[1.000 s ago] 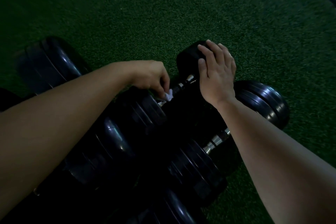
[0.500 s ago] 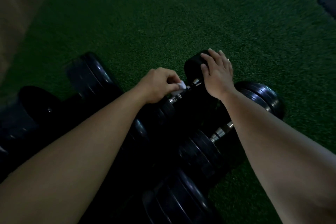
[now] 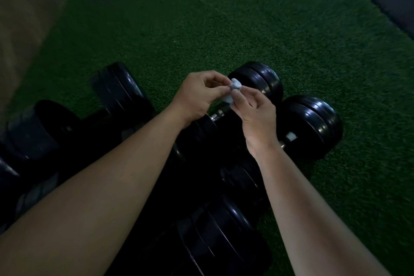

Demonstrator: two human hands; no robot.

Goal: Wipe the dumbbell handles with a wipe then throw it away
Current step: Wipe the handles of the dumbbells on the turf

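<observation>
Left hand (image 3: 197,94) and right hand (image 3: 257,116) on wipe (image 3: 235,85) above dumbbell (image 3: 261,80); label (image 3: 291,136) unreadable.

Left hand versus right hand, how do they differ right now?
The left hand shows its back, tightly curled; the right hand shows its thumb side, more loosely spread. The left hand comes at the wipe from the left, the right hand from below. Both pinch the wipe over a dumbbell.
</observation>
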